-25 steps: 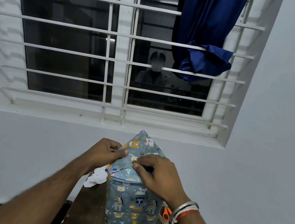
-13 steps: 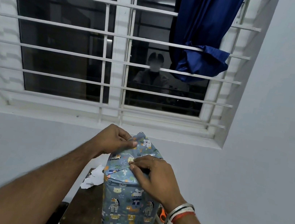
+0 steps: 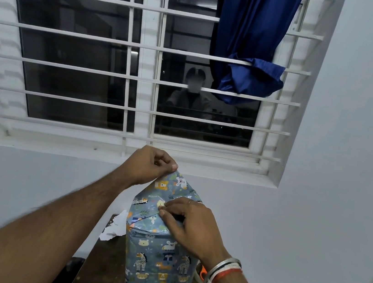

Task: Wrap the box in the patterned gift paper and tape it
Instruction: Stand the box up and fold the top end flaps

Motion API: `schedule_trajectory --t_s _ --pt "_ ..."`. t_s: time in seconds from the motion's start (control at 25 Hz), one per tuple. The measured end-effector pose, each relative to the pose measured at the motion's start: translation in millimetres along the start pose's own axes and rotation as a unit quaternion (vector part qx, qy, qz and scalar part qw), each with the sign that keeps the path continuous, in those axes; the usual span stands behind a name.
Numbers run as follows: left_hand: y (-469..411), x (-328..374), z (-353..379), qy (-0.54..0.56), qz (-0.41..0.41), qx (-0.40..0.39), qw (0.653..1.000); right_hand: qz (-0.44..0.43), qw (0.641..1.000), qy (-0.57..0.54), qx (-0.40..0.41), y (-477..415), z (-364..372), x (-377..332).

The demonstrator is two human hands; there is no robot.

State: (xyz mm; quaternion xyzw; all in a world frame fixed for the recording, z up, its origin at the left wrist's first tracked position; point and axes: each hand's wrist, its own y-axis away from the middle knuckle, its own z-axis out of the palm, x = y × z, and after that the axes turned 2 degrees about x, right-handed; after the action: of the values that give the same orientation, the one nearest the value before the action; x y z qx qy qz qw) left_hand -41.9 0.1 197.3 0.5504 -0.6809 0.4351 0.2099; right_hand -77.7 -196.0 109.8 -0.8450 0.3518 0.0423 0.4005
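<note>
- Barred window [image 3: 140, 87] fills the far wall. A blue curtain [image 3: 249, 42] is bunched over a bar at its right.
- Brown wooden table [image 3: 105, 269] sits near and low in view, only partly visible.
- The box [image 3: 158, 269] stands upright on the table at centre, between the two forearms. Its near face is fully covered in animal-print gift paper [image 3: 160, 200], which lies smooth and tight.
- Progress, as a judgement: the body wrap is done and the top end is mid-fold. The side folds are already tucked in. One triangular flap stands up at the far edge, not yet laid down. No tape can be made out on this end, and no tape roll is in view. Left to do: fold the flap down and tape it. The bottom end is hidden.
- Left hand [image 3: 151, 165] is above the box's far-left corner. Fingers are curled and thumb and forefinger pinch the flap's tip, holding it upright.
- Right hand [image 3: 190, 226] rests on the box top on the near-right side. Fingers are bent, and thumb and forefinger tips meet on the crease, seemingly nipping it flat.
- White paper scraps [image 3: 116, 227] lie just left of the box.
- Orange-handled scissors [image 3: 202, 273] lie right of the box, mostly hidden behind the right wrist.
</note>
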Motion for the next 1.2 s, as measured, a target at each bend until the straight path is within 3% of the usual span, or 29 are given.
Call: schedule_trajectory --t_s 0.36,0.52,0.56,0.68,0.84,1.2 --pt "52 -49 34 0.014 -0.027 0.041 0.999 -0.032 0.999 -0.01 -0.02 3 -6 1" --pt "53 -49 34 0.015 -0.033 0.036 0.999 0.116 0.978 -0.15 0.082 0 -24 21" --pt "53 -49 35 0.017 -0.035 0.036 0.999 0.175 0.971 -0.149 0.071 -3 -30 31" --pt "51 -50 35 0.023 -0.038 0.038 0.998 0.284 0.927 -0.233 -0.075 -11 -39 52" --pt "49 -53 35 0.024 -0.039 0.046 0.998 0.281 0.908 -0.293 -0.102 -27 -45 57" --pt "47 -59 35 0.033 -0.044 0.043 0.998 0.237 0.937 -0.242 -0.085 -39 -39 58"
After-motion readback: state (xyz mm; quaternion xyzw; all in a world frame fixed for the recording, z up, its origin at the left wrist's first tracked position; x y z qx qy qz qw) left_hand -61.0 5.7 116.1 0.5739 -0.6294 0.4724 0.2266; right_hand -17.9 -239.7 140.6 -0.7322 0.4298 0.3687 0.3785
